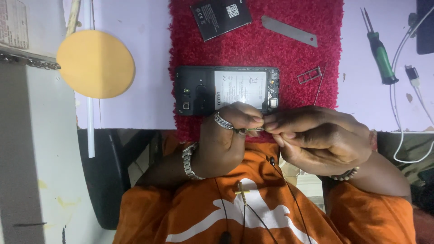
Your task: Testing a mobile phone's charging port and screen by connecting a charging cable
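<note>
1. Closest to me is the orange shirt (203, 212) with a small cross pendant (242, 192) hanging on it, right under both wrists.
2. Left hand (226, 135) is curled into a loose fist, ring on one finger, watch on the wrist, fingertips pinched tight on a tiny metal piece (253, 130).
3. Right hand (323, 140) comes in from the other side, fingers bent, thumb and forefinger pinched on the same tiny piece. Both hands touch at the tips. Too small to tell what it is.
4. Just past my knuckles lies the opened phone (226, 89), back cover off, on a red mat (289, 58).
5. Further beyond the right hand: a small card tray (309, 75), a metal strip (289, 30) and a green screwdriver (379, 52).
6. Beyond the left hand, a loose battery (220, 16).
</note>
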